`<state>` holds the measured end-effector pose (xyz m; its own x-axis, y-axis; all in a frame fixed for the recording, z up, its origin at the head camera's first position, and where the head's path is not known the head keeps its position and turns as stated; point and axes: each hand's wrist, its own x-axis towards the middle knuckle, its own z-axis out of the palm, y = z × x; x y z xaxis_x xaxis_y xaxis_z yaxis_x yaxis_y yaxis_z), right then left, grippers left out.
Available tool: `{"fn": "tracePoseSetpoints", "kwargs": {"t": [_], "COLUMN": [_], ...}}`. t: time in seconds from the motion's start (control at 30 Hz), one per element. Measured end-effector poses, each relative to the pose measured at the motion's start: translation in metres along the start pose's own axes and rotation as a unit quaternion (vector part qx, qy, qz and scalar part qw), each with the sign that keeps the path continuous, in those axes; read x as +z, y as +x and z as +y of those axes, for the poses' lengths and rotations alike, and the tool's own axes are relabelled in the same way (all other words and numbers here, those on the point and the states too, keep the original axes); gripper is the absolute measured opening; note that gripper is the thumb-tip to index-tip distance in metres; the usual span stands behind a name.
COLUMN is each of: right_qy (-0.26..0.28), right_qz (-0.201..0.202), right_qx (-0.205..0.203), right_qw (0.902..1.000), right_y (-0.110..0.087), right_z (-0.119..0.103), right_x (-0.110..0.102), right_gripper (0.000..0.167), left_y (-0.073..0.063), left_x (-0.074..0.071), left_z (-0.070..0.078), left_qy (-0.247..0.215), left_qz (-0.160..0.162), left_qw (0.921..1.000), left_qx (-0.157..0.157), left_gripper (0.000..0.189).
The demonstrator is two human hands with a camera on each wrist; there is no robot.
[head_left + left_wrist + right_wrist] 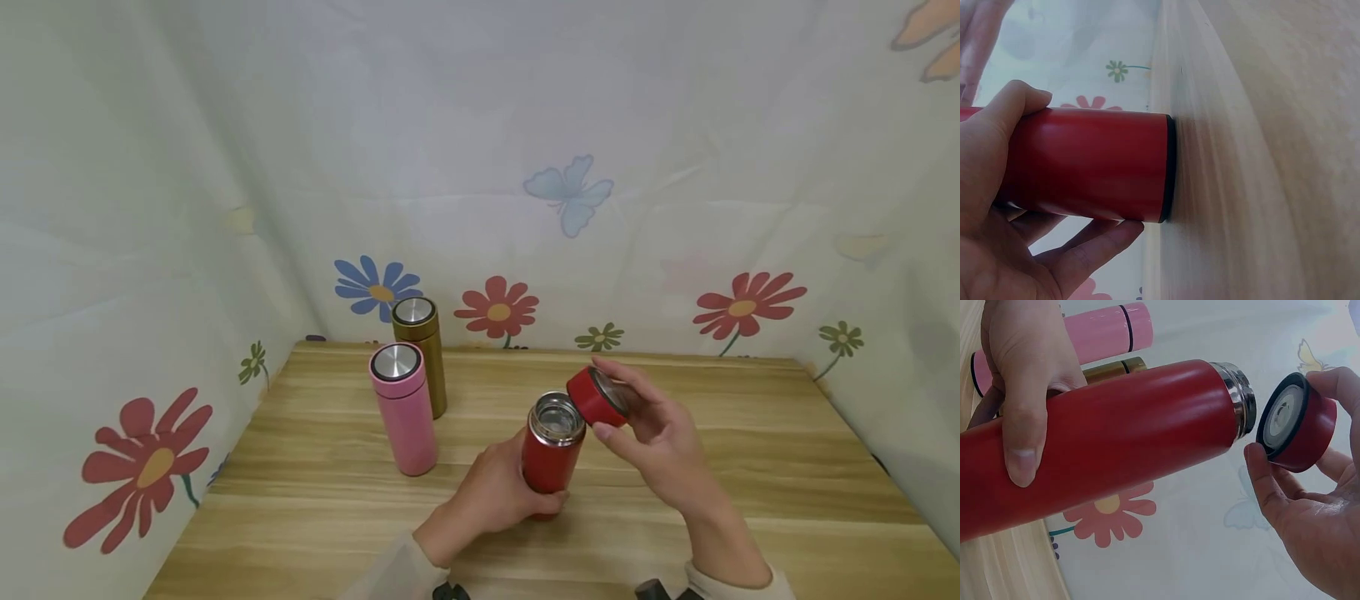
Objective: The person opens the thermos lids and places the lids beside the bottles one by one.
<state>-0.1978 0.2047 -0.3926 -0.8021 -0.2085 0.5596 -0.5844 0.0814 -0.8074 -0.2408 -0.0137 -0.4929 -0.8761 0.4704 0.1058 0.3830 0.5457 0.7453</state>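
A red thermos bottle [552, 467] stands on the wooden table with its steel mouth [557, 419] uncovered. My left hand [501, 487] grips its body from the left, thumb across the near side. In the left wrist view the black base [1171, 167] of the bottle is right at the tabletop. My right hand [667, 437] holds the red lid [596, 396] by its side, tilted just to the right of the mouth. The right wrist view shows the lid's pale inner plug [1284, 417] facing the bottle's steel neck [1239, 400], with a small gap between them.
Left of my hands stands a pink thermos [405, 417] with its lid on. A gold thermos [430, 358], also lidded, is just behind it. Pale fabric walls [450, 125] printed with flowers and butterflies rise at the table's [712, 467] back and sides.
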Motion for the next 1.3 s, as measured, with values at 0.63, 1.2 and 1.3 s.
{"fn": "tracePoseSetpoints", "kwargs": {"t": [0.63, 1.2, 1.3], "right_qy": [0.086, 0.013, -0.015], "right_qz": [-0.066, -0.057, -0.049], "right_qx": [0.049, 0.106, 0.123], "right_qw": [0.9929, 0.9926, 0.9911], "right_y": [-0.012, -0.028, -0.032], "right_z": [0.006, 0.021, 0.026], "right_x": [-0.02, -0.03, -0.031], "right_gripper": [0.069, 0.061, 0.059], "left_y": [0.001, -0.001, -0.002], "left_x": [0.0, 0.0, -0.001], "left_z": [-0.001, -0.006, -0.007], "left_qy": [-0.007, -0.027, -0.036], "left_qz": [0.001, -0.001, -0.006], "left_qw": [1.0, 0.9996, 0.9993], "left_qx": [0.003, -0.003, -0.003], "left_gripper": [0.069, 0.071, 0.073]}}
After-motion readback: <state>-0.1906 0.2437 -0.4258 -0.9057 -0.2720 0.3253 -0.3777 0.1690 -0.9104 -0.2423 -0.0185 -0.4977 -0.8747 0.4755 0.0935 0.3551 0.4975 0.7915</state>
